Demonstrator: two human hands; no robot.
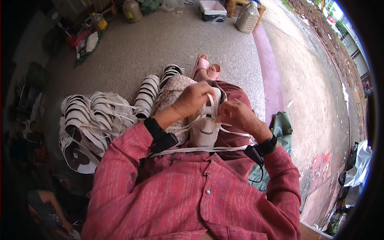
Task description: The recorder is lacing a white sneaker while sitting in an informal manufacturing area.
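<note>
Left hand [195, 98] and right hand [241, 116] pinch shoe laces [211, 99], the pale jug [247, 18]'s contents unclear.

There are two hands [193, 99], one handled shoe [203, 137], two wristbands [153, 126], two sandals [203, 63].

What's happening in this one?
A seated person has a pale shoe on their lap. The left hand pinches a white lace; the right hand is at the shoe's other side, its grip unclear. A long lace trails across the lap. More shoes are grouped at the person's left.
</note>
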